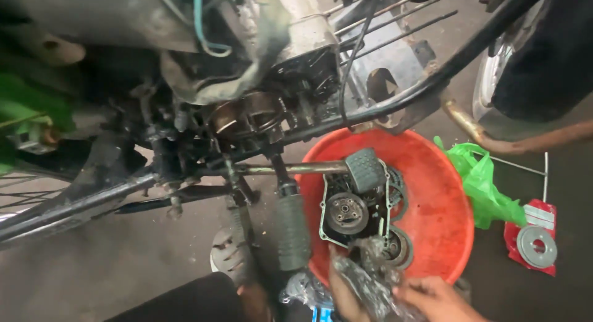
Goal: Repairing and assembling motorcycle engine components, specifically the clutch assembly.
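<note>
Crinkled clear plastic bag [369, 279] sits at the near rim of the red basin [441, 198], gripped between left hand [343, 294] and right hand [435, 297]; its length runs near-to-far, right hand closer.

A crinkled clear plastic wrapper [370, 279] was held between the left hand [343, 294] and the right hand [435, 297]. A flat red packet [531, 235] with a white label lay on the floor well right of the right hand, a green plastic bag [485, 186] beside it.
</note>
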